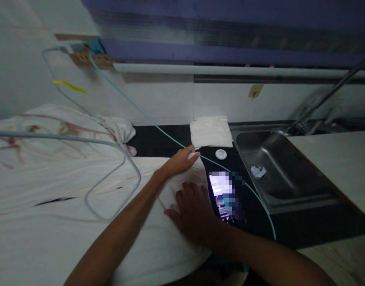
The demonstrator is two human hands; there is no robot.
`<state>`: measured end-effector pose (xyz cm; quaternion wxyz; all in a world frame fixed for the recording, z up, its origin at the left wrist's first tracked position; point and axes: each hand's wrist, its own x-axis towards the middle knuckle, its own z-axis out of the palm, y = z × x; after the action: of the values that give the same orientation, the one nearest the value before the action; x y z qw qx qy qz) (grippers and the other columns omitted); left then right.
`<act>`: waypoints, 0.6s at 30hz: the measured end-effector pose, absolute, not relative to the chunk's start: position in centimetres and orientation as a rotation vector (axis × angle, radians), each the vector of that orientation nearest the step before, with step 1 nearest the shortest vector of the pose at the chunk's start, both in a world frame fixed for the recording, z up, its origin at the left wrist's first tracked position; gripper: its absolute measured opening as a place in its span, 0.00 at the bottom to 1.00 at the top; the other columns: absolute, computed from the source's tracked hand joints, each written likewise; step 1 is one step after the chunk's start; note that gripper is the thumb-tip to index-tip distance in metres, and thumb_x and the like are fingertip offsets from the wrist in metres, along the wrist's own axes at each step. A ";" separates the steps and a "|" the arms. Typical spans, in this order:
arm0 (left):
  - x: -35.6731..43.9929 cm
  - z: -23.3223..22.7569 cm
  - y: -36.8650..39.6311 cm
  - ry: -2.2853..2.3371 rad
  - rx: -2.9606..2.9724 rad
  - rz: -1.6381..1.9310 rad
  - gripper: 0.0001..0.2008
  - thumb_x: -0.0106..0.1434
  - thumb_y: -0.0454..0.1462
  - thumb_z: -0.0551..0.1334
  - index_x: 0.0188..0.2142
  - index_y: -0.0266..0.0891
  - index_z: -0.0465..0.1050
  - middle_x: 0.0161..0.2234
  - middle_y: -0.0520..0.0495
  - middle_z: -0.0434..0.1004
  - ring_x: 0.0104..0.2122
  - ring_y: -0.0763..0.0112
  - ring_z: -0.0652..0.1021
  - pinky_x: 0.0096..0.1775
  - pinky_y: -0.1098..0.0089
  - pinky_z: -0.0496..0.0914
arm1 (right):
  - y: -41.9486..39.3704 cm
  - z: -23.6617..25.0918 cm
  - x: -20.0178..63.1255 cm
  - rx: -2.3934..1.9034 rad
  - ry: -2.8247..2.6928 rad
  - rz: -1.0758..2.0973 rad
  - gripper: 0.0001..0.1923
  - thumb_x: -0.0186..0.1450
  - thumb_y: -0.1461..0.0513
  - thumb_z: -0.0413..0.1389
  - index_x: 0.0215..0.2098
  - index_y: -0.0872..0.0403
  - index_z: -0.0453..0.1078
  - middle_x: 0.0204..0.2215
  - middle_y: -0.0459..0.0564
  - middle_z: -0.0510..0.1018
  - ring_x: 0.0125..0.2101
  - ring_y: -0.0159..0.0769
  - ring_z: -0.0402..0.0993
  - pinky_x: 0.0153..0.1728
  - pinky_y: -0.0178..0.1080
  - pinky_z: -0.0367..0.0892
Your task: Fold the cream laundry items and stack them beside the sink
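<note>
A cream cloth (66, 214) lies spread over the dark counter (290, 226). My left hand (181, 161) reaches to the cloth's far right corner and pinches its edge. My right hand (193, 210) lies flat on the cloth near its right edge, fingers apart, pressing it down. Just right of that hand a lit phone (226, 194) lies on the counter. A thin teal cable (146, 119) runs from the wall socket past my left hand's fingertips and along the phone.
A folded cream cloth (210, 131) sits at the back by the wall, a small white round object (220, 154) in front of it. A steel sink (278, 167) with a tap (328, 95) lies to the right. A grey cable (111, 174) loops over the cloth.
</note>
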<state>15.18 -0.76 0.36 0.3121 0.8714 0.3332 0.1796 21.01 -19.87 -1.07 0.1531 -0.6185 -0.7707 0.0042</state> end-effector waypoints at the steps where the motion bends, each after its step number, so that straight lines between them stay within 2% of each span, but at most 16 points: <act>1: 15.0 1.1 -0.9 0.821 2.286 0.471 0.17 0.73 0.50 0.53 0.35 0.41 0.63 0.29 0.52 0.68 0.30 0.70 0.69 0.34 0.68 0.61 | -19.9 -1.3 21.0 -1.773 -2.210 -0.011 0.29 0.73 0.41 0.53 0.49 0.57 0.76 0.51 0.67 0.77 0.52 0.62 0.71 0.51 0.65 0.69; 6: 14.5 4.8 -2.5 0.588 2.254 0.341 0.18 0.73 0.52 0.55 0.34 0.41 0.63 0.28 0.54 0.63 0.29 0.73 0.65 0.33 0.69 0.60 | -19.5 -2.3 21.4 -1.757 -2.200 -0.023 0.27 0.74 0.42 0.53 0.50 0.57 0.75 0.53 0.67 0.76 0.53 0.62 0.71 0.55 0.69 0.66; 10: 14.1 7.0 -4.3 0.554 2.314 0.094 0.18 0.73 0.52 0.55 0.35 0.41 0.65 0.29 0.53 0.68 0.28 0.74 0.67 0.30 0.70 0.60 | -19.2 -2.4 21.8 -1.708 -2.140 0.014 0.22 0.73 0.46 0.57 0.50 0.55 0.75 0.59 0.66 0.73 0.60 0.64 0.66 0.62 0.70 0.59; 13: 13.8 8.2 -5.4 0.531 2.298 -0.106 0.17 0.73 0.52 0.54 0.36 0.42 0.65 0.28 0.53 0.70 0.25 0.74 0.68 0.26 0.70 0.58 | -19.5 -2.1 21.7 -1.658 -2.084 0.036 0.25 0.72 0.48 0.59 0.57 0.57 0.73 0.63 0.68 0.70 0.64 0.64 0.62 0.65 0.70 0.56; 15: 13.6 8.9 -6.0 0.535 2.303 -0.180 0.16 0.72 0.51 0.55 0.35 0.43 0.65 0.27 0.54 0.69 0.22 0.75 0.68 0.24 0.70 0.57 | -20.2 -1.6 21.4 -1.634 -2.096 0.049 0.26 0.72 0.50 0.60 0.60 0.60 0.71 0.63 0.71 0.70 0.63 0.65 0.64 0.64 0.70 0.57; 18: 13.5 10.0 -6.9 0.584 2.353 -0.232 0.16 0.72 0.50 0.56 0.34 0.42 0.67 0.24 0.53 0.71 0.20 0.74 0.70 0.23 0.69 0.57 | -21.1 -0.7 21.0 -1.666 -2.144 0.081 0.22 0.71 0.50 0.61 0.52 0.59 0.76 0.58 0.72 0.75 0.60 0.67 0.68 0.59 0.70 0.62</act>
<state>13.51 -6.94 9.98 0.3460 0.9065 0.2249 -0.0896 20.98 -21.09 -0.68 0.2109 -0.5995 -0.7716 0.0290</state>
